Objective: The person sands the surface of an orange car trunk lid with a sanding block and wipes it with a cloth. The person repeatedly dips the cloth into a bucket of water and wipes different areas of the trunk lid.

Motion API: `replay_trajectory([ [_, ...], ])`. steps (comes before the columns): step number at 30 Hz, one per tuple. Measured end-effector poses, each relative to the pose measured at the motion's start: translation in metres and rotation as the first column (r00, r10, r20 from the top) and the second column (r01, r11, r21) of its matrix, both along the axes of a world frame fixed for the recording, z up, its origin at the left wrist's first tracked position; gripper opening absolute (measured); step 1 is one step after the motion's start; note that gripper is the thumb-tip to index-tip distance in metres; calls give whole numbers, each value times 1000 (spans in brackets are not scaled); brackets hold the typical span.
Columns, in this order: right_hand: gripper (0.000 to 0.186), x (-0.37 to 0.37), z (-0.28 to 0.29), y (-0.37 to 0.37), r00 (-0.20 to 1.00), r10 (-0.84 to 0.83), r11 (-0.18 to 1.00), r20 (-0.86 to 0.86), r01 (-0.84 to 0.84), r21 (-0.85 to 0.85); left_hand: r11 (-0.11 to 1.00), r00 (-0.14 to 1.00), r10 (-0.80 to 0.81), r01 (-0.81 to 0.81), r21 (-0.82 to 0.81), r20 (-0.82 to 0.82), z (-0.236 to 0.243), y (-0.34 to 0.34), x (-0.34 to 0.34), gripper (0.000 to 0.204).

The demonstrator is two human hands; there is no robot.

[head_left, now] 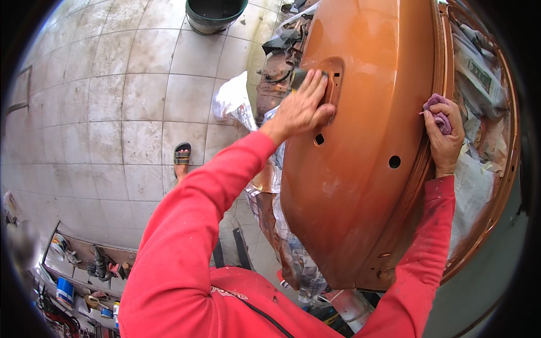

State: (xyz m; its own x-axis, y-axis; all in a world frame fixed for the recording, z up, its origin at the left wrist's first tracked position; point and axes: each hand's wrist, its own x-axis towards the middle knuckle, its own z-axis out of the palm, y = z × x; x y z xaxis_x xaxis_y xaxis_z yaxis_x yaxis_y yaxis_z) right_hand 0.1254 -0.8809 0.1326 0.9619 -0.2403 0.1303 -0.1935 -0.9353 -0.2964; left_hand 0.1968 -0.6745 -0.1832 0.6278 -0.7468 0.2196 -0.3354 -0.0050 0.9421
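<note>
An orange-brown car body panel [360, 169], smooth and curved, fills the right half of the head view. My left hand [304, 107] lies over a piece of dark grey sandpaper [297, 79], pressing it at the recess [333, 84] near the panel's left edge. Its fingers are together and point up and to the right; most of the sheet is hidden under them. At the panel's right edge, my right hand [446, 138] is closed round a bunched purple cloth [438, 107]. Two dark holes, one square and one round, show in the panel between the hands.
Plastic and paper masking [473, 180] lines the openings on both sides. A dark bucket [211, 22] stands on the tiled floor [141, 96]. A sandalled foot [181, 158] shows left of my left arm. Tools and cans crowd a shelf [84, 253] at lower left.
</note>
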Motion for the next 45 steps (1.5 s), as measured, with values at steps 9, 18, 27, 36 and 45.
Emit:
replay_trajectory([
  [9, 15, -1, 4, 5, 1000, 5, 997, 2, -5, -77, 993, 997, -62, 57, 104, 43, 4, 21, -47, 86],
  [18, 15, -1, 4, 5, 1000, 16, 990, -15, -18, -139, 969, 979, -178, 192, 155, -98, 22, 53, -60, 92],
  [27, 16, 11, 2, 9, 1000, 20, 995, -16, -22, -96, 993, 991, -42, 56, 100, -129, 15, 10, -27, 92],
  [36, 15, 20, -1, 8, 998, 61, 993, -16, -62, -97, 992, 991, 123, -123, 7, -59, 13, -30, -7, 70],
  [45, 15, 9, 1, 3, 1000, 18, 998, -11, -19, -56, 985, 986, 5, -33, -169, -167, 28, -19, -31, 79],
])
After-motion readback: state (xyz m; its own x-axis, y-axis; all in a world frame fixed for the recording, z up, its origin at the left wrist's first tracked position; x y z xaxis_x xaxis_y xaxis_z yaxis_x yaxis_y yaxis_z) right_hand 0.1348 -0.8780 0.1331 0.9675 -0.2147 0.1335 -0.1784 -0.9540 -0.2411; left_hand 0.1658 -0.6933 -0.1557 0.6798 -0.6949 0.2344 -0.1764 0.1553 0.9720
